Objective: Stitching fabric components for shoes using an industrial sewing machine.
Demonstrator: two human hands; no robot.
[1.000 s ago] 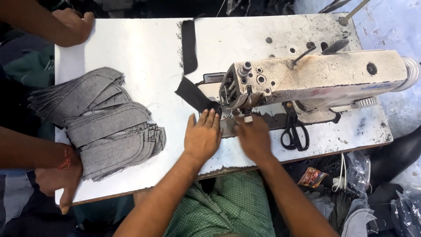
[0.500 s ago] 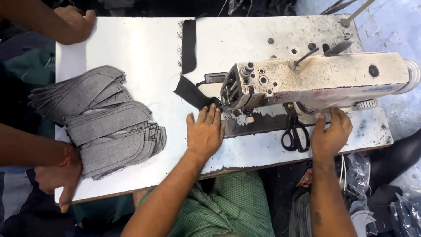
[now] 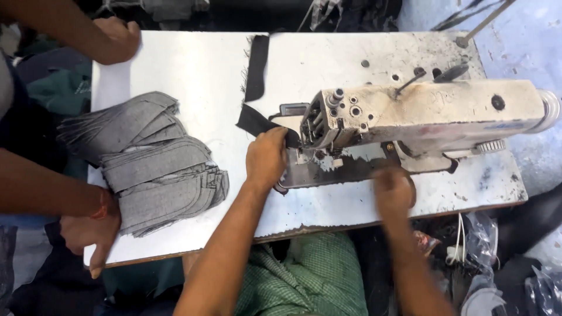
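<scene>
Left hand [image 3: 266, 158] lies palm down on the black strap [image 3: 257, 120], fingers pressed together, pinning the strap flat just left of the needle end of the sewing machine [image 3: 421, 114]. From under the fingers the strap runs up and away across the white table [image 3: 193, 64], bending once just beyond the knuckles. Not gripped, only pressed.

Right hand [image 3: 393, 190] is blurred, sits on the table right of the left hand, in front of the machine's base, over the spot where black scissors handles barely show. Cannot tell whether it is open or closed on anything.

Far left of the left hand: a fanned stack of grey fabric pieces [image 3: 149, 161], curved edges, lying flat on the table, well apart from the strap.

Another person's hands at the table's left side: one fist [image 3: 117, 38] rests on the far left corner, beyond the stack; the other hand [image 3: 88, 231] hangs over the near left edge, just beside the stack, fingers pointing down, red band on the wrist.

Green checked cloth [image 3: 304, 278] shows below the table edge between the two forearms.
</scene>
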